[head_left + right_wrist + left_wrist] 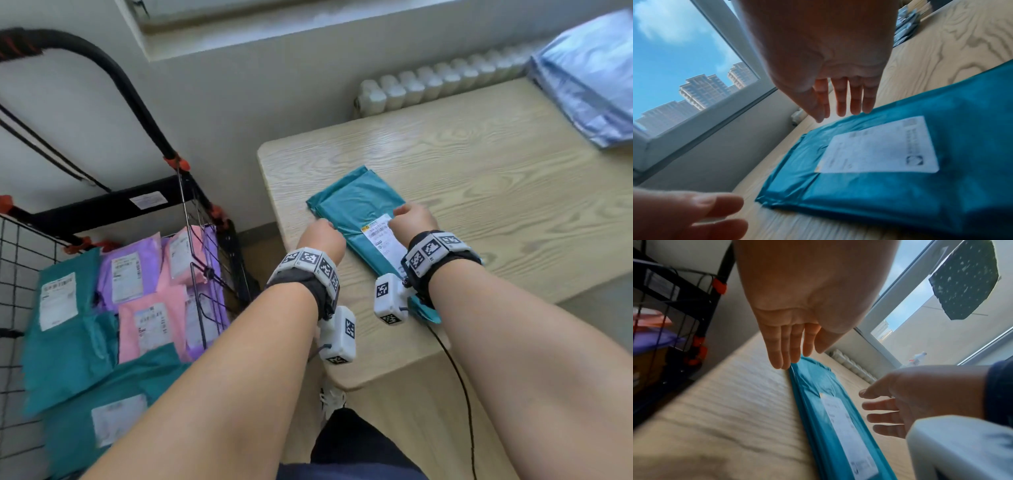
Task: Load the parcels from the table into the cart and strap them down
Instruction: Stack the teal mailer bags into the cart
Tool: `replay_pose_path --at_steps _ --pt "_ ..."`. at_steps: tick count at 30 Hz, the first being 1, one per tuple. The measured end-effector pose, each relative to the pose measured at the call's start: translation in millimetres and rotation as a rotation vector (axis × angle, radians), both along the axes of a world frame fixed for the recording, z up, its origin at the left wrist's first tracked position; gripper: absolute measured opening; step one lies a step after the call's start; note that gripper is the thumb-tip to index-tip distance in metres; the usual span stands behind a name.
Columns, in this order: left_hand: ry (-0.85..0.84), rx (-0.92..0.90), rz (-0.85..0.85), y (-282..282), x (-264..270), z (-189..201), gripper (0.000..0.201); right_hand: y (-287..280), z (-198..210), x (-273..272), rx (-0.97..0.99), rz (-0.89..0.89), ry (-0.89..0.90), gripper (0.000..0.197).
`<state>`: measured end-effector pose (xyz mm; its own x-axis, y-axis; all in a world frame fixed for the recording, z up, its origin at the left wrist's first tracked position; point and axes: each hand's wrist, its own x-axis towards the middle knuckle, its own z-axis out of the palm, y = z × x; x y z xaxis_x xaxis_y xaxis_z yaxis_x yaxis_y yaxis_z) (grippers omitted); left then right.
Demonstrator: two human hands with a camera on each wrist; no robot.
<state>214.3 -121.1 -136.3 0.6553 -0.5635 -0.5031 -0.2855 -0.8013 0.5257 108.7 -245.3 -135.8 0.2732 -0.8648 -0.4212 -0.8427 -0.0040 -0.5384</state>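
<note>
Head view. A teal parcel [359,209] with a white label [382,234] lies flat on the wooden table [479,164], at frame centre near the table's left edge. The left hand [320,236] sits at the parcel's left edge; the right hand [412,219] sits over its right side, above the label. From this angle only the backs of the hands show. The cart [120,205], a black wire-sided frame with orange clips, fills the left of the frame and holds teal, pink and purple parcels [137,308]. A stack of silver-blue parcels [589,75] lies on the table at upper right. A radiator [411,85] runs along the wall behind the table.

Left wrist view. The left hand [797,308] reaches down from the top of the frame, fingers straight and held close together, fingertips [780,360] touching the left edge of the teal parcel [818,402]. The right hand [900,402] enters from the right with fingers straight and slightly spread, beside the parcel; contact cannot be confirmed. The cart [674,296] is at upper left.

Right wrist view. The right hand [834,65] extends from the top, fingers straight and slightly apart, tips just above the far edge of the teal parcel [900,186]; contact cannot be confirmed. The left hand's fingers [705,209] show at lower left, near the parcel's corner. The picture is motion-blurred.
</note>
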Motion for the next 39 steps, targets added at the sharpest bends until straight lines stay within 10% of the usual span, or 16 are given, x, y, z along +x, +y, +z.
replay_pose_path --at_steps 11,20,26,32,39 --pt "0.081 0.111 -0.024 -36.9 -48.2 -50.5 0.024 -38.3 -34.7 -41.6 0.117 -0.046 0.155 0.05" --pt "0.149 0.084 0.226 -36.5 -46.0 -59.3 0.026 -38.5 -41.5 -46.7 0.072 -0.094 0.147 0.029" --pt "0.497 -0.04 0.586 -39.4 -48.4 -56.3 0.017 -38.9 -39.7 -55.3 0.021 -0.136 0.08 0.022" --pt "0.588 -0.154 0.572 -38.8 -47.4 -36.3 0.023 -31.4 -25.4 -52.0 -0.144 -0.139 0.033 0.026" --pt "0.393 -0.24 0.578 -8.1 -3.9 -19.0 0.017 -5.4 2.1 -10.0 -0.152 -0.067 -0.064 0.027"
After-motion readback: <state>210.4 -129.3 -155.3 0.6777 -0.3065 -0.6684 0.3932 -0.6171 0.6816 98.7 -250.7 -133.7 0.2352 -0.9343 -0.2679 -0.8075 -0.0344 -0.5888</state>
